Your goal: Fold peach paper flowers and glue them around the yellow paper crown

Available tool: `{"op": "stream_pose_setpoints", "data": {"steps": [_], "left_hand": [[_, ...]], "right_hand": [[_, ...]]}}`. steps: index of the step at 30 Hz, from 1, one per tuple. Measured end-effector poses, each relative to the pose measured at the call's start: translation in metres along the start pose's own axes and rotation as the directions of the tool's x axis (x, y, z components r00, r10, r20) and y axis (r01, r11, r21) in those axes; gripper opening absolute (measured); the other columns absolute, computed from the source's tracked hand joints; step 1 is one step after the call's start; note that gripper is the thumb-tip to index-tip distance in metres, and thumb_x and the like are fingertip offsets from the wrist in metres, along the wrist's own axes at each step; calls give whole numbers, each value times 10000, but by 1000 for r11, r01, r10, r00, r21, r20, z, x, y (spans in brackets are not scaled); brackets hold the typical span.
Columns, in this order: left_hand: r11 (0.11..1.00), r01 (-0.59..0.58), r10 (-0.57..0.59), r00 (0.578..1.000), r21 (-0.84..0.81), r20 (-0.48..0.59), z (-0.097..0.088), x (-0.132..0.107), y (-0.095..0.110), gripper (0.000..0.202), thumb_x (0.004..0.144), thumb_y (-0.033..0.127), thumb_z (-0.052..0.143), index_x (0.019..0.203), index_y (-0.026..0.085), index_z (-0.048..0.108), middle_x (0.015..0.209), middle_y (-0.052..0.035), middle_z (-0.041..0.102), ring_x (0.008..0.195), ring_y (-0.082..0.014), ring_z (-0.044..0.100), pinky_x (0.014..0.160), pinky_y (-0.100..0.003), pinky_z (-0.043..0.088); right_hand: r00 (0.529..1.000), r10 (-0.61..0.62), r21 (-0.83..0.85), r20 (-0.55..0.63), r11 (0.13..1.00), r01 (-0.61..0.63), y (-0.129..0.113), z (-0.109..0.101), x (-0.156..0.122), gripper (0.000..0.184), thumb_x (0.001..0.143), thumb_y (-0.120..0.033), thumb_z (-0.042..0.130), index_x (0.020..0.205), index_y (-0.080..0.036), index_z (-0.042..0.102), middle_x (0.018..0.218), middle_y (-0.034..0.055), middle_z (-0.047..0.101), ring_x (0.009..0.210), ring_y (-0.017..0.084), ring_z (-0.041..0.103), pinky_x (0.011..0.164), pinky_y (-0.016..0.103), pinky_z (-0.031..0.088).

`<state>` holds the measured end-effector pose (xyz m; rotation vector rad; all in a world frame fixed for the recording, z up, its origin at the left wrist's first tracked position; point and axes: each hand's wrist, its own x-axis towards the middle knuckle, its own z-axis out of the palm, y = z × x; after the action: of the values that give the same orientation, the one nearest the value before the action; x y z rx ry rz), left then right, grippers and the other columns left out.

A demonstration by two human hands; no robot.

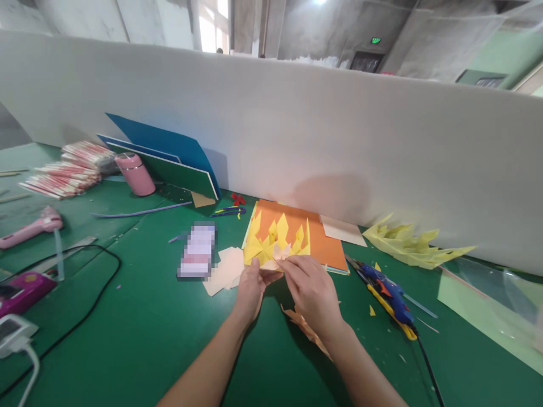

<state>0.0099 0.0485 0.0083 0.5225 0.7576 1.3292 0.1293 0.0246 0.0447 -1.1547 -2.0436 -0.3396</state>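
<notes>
Both my hands meet over the green table (169, 339) and pinch a small pale peach piece of paper (280, 254) between them. My left hand (251, 287) grips it from the left, fingers closed. My right hand (310, 289) pinches it from the right with thumb and forefinger. Just beyond lies a cluster of folded yellow paper points (275, 238) on an orange sheet (322, 240). Folded orange-tan paper pieces (306, 329) lie under my right wrist. Pale peach paper squares (227, 270) lie to the left of my left hand.
A blue and yellow glue gun (388, 294) lies at the right, its black cord running off the front. Yellow paper scraps (407, 240) sit by the white partition (297, 124). At the left are a pink bottle (136, 174), blue and green card sheets (169, 161), stacked packets (70, 169), a pink glue gun (31, 226).
</notes>
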Motion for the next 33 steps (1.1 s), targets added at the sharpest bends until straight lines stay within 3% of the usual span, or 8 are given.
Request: {"op": "stream_pose_setpoints", "data": {"steps": [3,8,16,23,29,33], "left_hand": [[1000,-21,21,1000,-4,17,-1,1,-2,531,532,627,710,719,131,669,666,-77,717,627,-201,661,677,-348,536],[999,-6,4,999,35,49,1,0,-1,447,529,525,767,689,117,680,676,-84,724,659,-204,674,724,-347,536],[998,-29,23,994,52,107,3,-2,1,434,549,494,770,756,119,699,814,-109,745,773,-230,693,773,-347,532],[993,-82,69,987,84,145,2,-3,1,446,614,435,756,937,134,693,999,-118,722,950,-245,661,867,-352,506],[990,-89,67,979,110,194,-1,-2,-1,382,688,396,713,943,113,698,953,-122,731,951,-254,658,902,-385,485],[992,-73,56,985,104,161,-2,0,-3,359,672,375,731,910,106,706,922,-117,736,922,-250,665,885,-380,495]], "right_hand": [[1000,-3,17,2,1000,3,0,0,0,234,883,-89,433,957,-143,649,834,95,659,784,204,584,701,348,510],[1000,14,23,20,1000,-14,-2,-3,1,229,885,-108,423,947,-151,639,819,89,645,761,203,573,670,340,503],[995,62,-1,77,998,-62,-2,-7,4,158,887,-168,475,951,-157,618,851,85,648,784,213,567,690,343,486],[995,48,5,83,999,-49,-3,-3,4,179,899,-163,452,947,-150,624,844,88,651,779,210,563,690,339,479],[992,48,4,115,999,-49,-4,-3,4,197,908,-159,438,950,-146,630,838,88,647,772,206,559,689,334,471],[990,57,3,130,998,-58,-4,-3,4,197,910,-164,439,960,-150,629,854,92,655,787,208,561,710,343,471]]}}
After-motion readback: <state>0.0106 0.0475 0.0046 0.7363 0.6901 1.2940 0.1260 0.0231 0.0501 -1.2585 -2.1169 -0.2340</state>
